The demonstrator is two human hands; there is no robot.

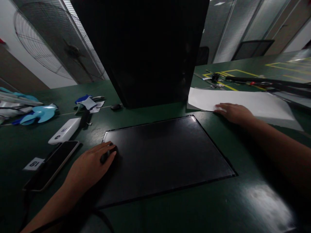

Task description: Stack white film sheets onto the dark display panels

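Observation:
A flat black panel (167,155) lies on the green table (218,207) in front of me. My left hand (89,166) rests at the panel's left edge, fingers curled round a small dark object (107,155) that I cannot name. My right hand (233,112) lies flat, fingers stretched out, on the edge of a white sheet of paper (257,103) at the right. A large black upright slab (145,48) stands just behind the panel and hides the table's far middle.
Left of my hand lie a dark phone (52,165), a white power bank (64,130), a numbered label (34,163) and blue gloves (39,114). A large fan (51,45) stands behind. Dark tools and rods (267,83) lie at the far right.

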